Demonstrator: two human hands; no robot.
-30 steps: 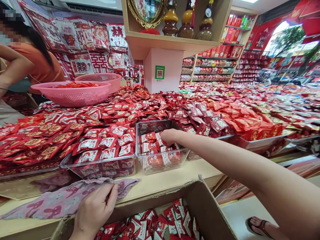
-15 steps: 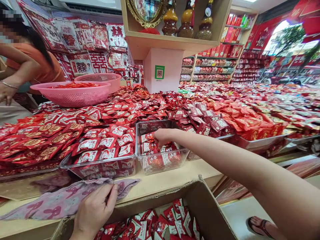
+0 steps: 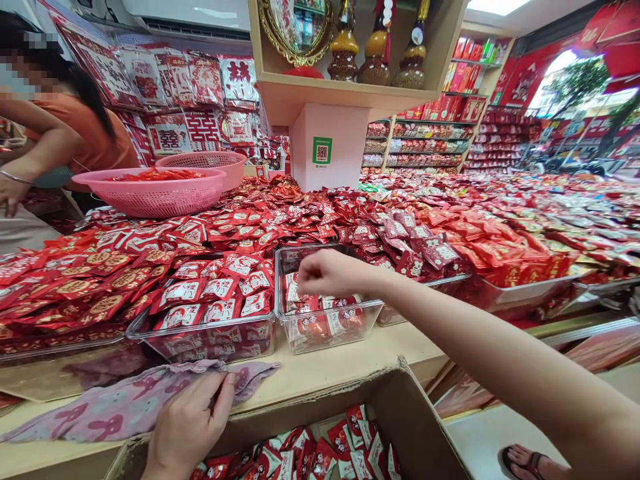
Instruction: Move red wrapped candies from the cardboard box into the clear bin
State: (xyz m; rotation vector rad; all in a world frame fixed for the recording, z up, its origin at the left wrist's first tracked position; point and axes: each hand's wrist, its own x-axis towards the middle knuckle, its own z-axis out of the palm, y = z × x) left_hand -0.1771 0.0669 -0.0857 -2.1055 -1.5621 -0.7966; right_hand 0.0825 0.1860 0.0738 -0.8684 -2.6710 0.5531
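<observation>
Clear bin, on counter edge: part-filled with red-and-white sweet packets. Right hand above bin, fingers curled together; whether they pinch a packet cannot be told. Left hand lies on patterned cloth, fingers pressed onto its fold. Cardboard box below holds matching packets. Risk: a slack hold lets packets fall past the rim; a forearm knock could shift the bin off the edge; heaped neighbours may spill in

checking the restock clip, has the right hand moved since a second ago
Yes. The right hand has risen out of the clear tray and shifted slightly left; it was down among the packets, and now sits above the tray's rim.
</observation>
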